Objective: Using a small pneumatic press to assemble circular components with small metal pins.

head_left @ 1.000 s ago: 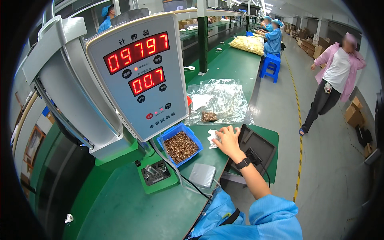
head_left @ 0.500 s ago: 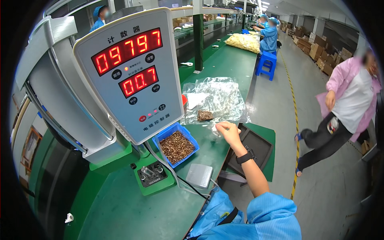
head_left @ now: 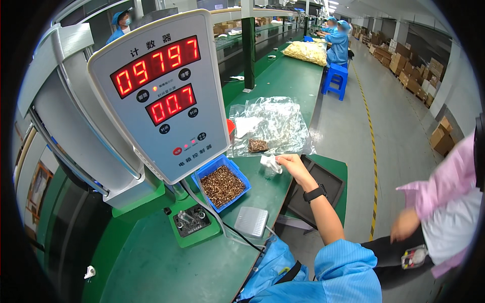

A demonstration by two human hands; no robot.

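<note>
I see the small white cloth on the green bench, at the near edge of the clear plastic bag. My right hand pinches it between its fingertips. Beside lie the blue tray of small brown parts and a black tray. My left hand isn't visible

The right hand now grips a small white scrap, lifted beside the plastic bag; the person in pink walks much closer.
</note>
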